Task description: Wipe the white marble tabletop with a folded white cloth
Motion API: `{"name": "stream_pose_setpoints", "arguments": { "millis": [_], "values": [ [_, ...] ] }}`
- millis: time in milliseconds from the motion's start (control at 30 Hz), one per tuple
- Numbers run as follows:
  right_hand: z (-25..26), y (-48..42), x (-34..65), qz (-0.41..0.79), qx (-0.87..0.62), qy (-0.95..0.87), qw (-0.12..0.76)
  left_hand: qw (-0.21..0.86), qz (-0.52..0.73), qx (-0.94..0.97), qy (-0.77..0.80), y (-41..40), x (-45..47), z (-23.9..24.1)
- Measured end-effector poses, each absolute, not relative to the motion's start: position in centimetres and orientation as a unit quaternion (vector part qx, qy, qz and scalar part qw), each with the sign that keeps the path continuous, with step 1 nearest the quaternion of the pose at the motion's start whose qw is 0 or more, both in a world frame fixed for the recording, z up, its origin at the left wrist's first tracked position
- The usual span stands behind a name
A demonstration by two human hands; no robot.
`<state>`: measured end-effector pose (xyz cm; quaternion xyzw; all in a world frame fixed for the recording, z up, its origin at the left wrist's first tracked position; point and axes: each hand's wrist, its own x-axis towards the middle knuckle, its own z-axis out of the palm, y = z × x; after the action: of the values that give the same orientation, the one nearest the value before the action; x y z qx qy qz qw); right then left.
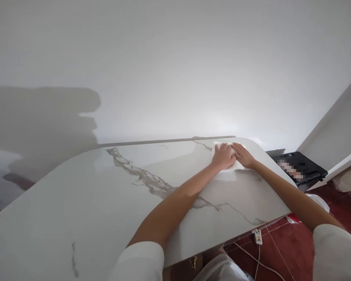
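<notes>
My left hand (223,157) lies palm down on a white cloth (238,166), its fingers spread and a little bent. Beside it, my right hand (243,155) rests flat on the same cloth, fingers stretched toward the left hand; the two hands touch or nearly touch. Beneath the cloth is a white tabletop with grey-brown marble veins (152,183), and the hands are near its far right corner. Both palms hide the middle of the cloth.
A pale wall (163,78) stands behind the table. Right of the table is a black case-like object (312,168), partly blurred out. On the red floor (280,242) run white cables, with a power strip (257,237) at the table's front edge.
</notes>
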<state>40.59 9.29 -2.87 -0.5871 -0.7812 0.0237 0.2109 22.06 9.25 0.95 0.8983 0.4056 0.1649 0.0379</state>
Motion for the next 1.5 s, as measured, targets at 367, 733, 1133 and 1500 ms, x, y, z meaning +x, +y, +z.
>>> {"name": "stream_pose_setpoints", "arguments": {
  "millis": [367,733,1133,1500],
  "values": [
    [-1.6,17.6,37.0,0.024,-0.595,-0.777,0.204,0.042,0.185,0.877,0.442,16.4,20.1,1.0],
    [-2.3,20.5,38.5,0.048,-0.536,-0.81,0.232,-0.004,0.163,0.864,0.477,17.9,21.3,0.8],
    [-2.8,19.3,43.5,0.018,-0.553,-0.802,0.226,0.002,0.18,0.875,0.45,17.3,25.6,0.5],
    [-3.2,12.1,43.2,-0.001,-0.522,-0.819,0.237,-0.018,0.173,0.884,0.435,10.6,24.6,0.4]
  ]
}}
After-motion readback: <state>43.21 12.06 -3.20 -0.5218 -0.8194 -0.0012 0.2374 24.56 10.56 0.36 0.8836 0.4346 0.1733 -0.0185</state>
